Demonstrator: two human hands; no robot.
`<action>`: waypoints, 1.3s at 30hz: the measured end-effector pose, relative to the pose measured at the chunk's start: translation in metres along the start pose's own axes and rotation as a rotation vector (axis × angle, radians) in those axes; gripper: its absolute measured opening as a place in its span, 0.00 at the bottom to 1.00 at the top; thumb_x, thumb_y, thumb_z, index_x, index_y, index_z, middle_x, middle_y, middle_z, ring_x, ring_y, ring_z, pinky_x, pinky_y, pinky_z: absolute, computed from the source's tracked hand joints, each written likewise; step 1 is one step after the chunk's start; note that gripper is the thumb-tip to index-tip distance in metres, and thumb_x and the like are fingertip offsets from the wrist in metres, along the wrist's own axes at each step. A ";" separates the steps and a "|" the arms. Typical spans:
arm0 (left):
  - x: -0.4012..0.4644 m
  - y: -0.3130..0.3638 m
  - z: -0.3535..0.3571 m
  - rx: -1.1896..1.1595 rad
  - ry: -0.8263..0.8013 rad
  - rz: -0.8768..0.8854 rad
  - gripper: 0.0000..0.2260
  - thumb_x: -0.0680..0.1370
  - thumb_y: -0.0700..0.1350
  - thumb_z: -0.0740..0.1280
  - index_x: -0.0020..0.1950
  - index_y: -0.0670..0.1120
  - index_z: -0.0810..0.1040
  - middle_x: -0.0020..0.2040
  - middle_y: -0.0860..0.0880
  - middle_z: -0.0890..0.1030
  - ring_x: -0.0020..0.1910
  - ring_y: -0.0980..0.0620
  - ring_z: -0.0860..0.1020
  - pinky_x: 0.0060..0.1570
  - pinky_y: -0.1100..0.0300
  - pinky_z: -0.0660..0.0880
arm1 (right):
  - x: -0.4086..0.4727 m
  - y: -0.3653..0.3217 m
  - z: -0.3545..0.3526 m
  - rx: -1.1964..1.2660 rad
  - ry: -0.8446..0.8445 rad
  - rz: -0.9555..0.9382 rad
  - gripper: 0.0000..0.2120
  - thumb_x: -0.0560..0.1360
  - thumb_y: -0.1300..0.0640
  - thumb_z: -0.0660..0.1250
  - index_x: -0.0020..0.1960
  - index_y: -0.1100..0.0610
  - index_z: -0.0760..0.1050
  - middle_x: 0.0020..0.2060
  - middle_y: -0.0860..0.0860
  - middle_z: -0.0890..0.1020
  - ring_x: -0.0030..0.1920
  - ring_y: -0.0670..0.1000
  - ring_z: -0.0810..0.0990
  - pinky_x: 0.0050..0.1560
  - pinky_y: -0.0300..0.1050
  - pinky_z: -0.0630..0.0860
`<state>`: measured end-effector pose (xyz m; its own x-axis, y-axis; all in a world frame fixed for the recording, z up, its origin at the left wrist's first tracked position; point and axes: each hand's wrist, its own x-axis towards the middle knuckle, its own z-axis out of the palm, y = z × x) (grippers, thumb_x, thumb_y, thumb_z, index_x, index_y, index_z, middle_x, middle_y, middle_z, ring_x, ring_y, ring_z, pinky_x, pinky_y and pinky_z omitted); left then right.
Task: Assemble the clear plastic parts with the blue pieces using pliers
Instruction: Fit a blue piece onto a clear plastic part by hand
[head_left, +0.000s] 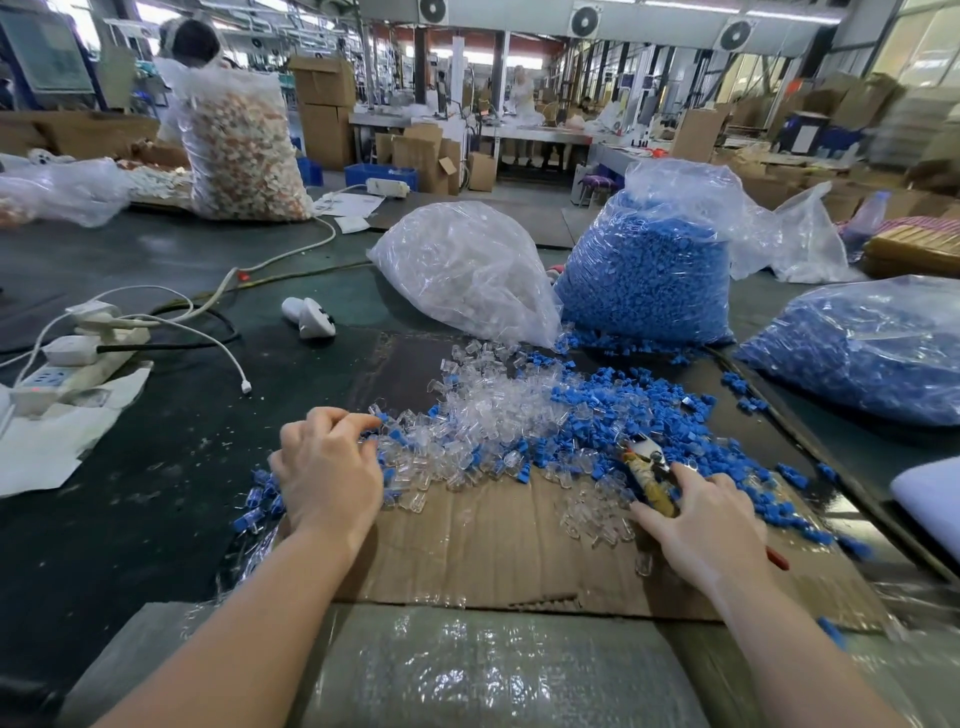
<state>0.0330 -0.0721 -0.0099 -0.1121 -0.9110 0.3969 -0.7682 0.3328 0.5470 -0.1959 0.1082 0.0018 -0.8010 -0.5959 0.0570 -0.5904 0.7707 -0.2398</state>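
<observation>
A loose pile of clear plastic parts (498, 415) mixed with blue pieces (613, 410) lies on a sheet of cardboard (493, 545). My left hand (327, 467) is at the pile's left edge, fingers curled, thumb and forefinger pinching a small blue piece (384, 420). My right hand (701, 519) lies over the pliers (649, 478) at the pile's right side. It grips the yellow handle between thumb and fingers. The steel jaws point away from me into the blue pieces. A red handle tip (777, 560) shows past my palm.
Behind the pile stand a bag of clear parts (467, 270) and a bag of blue pieces (649, 270); another blue-filled bag (857, 348) lies at the right. Power strips and white cables (78, 353) and a white controller (309, 317) are at the left. A person sits far left.
</observation>
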 end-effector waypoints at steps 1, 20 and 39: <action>-0.005 0.006 0.002 -0.072 -0.013 0.041 0.08 0.76 0.41 0.66 0.53 0.50 0.81 0.50 0.53 0.73 0.52 0.52 0.64 0.56 0.55 0.60 | 0.000 0.001 0.002 -0.006 0.005 -0.004 0.33 0.73 0.36 0.62 0.71 0.52 0.63 0.61 0.55 0.72 0.64 0.56 0.69 0.63 0.53 0.67; -0.055 0.061 0.056 0.031 -0.382 0.441 0.26 0.79 0.41 0.57 0.75 0.57 0.55 0.73 0.58 0.56 0.66 0.53 0.54 0.66 0.58 0.54 | -0.021 -0.058 0.021 0.022 0.228 -0.426 0.15 0.77 0.57 0.61 0.61 0.47 0.74 0.60 0.44 0.74 0.62 0.50 0.68 0.67 0.53 0.55; -0.056 0.055 0.058 -0.109 -0.328 0.452 0.21 0.81 0.43 0.56 0.73 0.55 0.61 0.71 0.59 0.64 0.65 0.57 0.59 0.66 0.63 0.53 | -0.015 -0.086 0.039 -0.016 0.145 -0.397 0.12 0.80 0.57 0.52 0.53 0.48 0.73 0.51 0.44 0.76 0.60 0.50 0.66 0.66 0.56 0.47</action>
<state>-0.0399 -0.0163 -0.0448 -0.6176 -0.6947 0.3688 -0.5313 0.7142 0.4555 -0.1287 0.0420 -0.0162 -0.5159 -0.8104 0.2777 -0.8566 0.4918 -0.1563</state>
